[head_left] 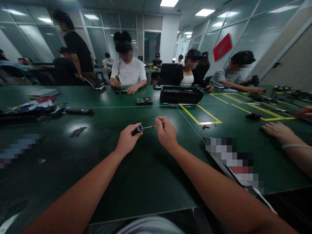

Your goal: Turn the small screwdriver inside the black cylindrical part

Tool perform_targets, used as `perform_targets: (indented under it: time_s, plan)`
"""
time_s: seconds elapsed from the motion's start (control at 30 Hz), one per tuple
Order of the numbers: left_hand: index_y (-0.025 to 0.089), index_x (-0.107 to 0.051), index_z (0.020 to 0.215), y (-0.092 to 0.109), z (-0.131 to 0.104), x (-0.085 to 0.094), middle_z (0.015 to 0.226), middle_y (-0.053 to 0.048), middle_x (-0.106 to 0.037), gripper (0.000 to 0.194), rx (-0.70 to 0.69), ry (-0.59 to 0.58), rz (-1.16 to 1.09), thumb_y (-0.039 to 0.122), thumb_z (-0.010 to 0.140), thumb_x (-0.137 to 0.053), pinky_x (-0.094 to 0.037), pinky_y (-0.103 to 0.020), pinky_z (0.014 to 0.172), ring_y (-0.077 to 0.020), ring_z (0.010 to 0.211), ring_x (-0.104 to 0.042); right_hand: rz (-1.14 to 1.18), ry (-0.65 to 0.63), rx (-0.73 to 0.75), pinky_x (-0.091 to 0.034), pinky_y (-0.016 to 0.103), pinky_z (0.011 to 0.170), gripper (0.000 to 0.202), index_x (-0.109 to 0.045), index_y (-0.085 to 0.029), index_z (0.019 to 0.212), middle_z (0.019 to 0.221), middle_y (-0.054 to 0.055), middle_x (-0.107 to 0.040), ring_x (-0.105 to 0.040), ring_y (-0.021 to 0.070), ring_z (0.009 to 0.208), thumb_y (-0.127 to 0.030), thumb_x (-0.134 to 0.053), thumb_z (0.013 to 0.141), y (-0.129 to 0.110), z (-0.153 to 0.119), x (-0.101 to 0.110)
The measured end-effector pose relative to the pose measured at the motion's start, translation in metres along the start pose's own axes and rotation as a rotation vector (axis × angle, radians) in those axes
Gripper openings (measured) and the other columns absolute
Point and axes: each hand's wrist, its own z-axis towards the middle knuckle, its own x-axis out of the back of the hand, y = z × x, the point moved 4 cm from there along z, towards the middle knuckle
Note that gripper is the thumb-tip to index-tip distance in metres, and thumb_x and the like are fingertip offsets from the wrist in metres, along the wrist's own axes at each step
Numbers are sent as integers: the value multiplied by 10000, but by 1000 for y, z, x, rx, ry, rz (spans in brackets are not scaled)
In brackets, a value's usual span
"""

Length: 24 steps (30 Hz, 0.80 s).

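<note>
My left hand (pixel 128 139) is closed around a small black cylindrical part (pixel 139 128) with a pale ring at its open end, which faces right. Pinched in the fingers of my right hand (pixel 166 131) is a thin screwdriver (pixel 151 126) with a reddish handle. Its metal shaft points left, and the tip meets the ringed end; whether it is on a screw cannot be made out. Both hands are held above the green table (pixel 136 182), in front of my body.
Ahead lie a hard drive (pixel 144 101) and a long black tray (pixel 181 95). To the left are a dark pen-like tool (pixel 79 111) and red-handled scissors (pixel 46 99). Yellow tape (pixel 209 123) marks the right side. A co-worker's hand (pixel 278 131) rests at right; other people sit opposite.
</note>
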Motion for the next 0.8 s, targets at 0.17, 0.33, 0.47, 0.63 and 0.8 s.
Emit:
perform_targets:
  time_s: [0.17, 0.33, 0.47, 0.63, 0.8]
  plan:
    - [261, -687, 1279, -2, 0, -1, 1232, -62, -695, 434, -46, -11, 28, 176, 854, -717, -473, -437, 1080, -245, 1164, -637, 93, -18, -1, -425, 323, 704, 170, -596, -267, 1072, 782, -12, -631, -618, 197, 736, -317, -519, 929, 1, -1, -2]
    - [253, -697, 1256, -1, 0, 2, 1225, -63, -698, 417, -36, 4, 31, 154, 851, -721, -477, -433, 1076, -242, 1162, -639, -4, -18, -77, -381, 324, 650, 259, -625, -253, 893, 716, -1, -636, -584, 194, 664, -468, -504, 972, 8, 3, -2]
    - [245, -704, 1239, 1, 0, 3, 1215, -67, -704, 422, -38, -2, 41, 124, 836, -735, -469, -452, 1083, -243, 1155, -641, 69, 14, -137, -390, 318, 621, 238, -606, -250, 1064, 737, -18, -636, -560, 179, 624, -447, -547, 944, 23, 4, -3]
    - [259, -693, 1259, 3, 0, 3, 1226, -71, -695, 438, -45, -4, 45, 126, 843, -730, -472, -469, 1082, -248, 1170, -633, 211, 32, -166, -434, 308, 651, 210, -590, -252, 1054, 769, -29, -612, -576, 172, 687, -400, -583, 905, 33, 4, -6]
    - [257, -689, 1267, 1, -1, 3, 1227, -67, -692, 452, -21, -19, 47, 111, 841, -728, -468, -467, 1086, -245, 1168, -633, 109, 9, -204, -399, 316, 604, 327, -640, -231, 828, 666, -6, -589, -557, 182, 637, -526, -535, 924, 31, 7, -6]
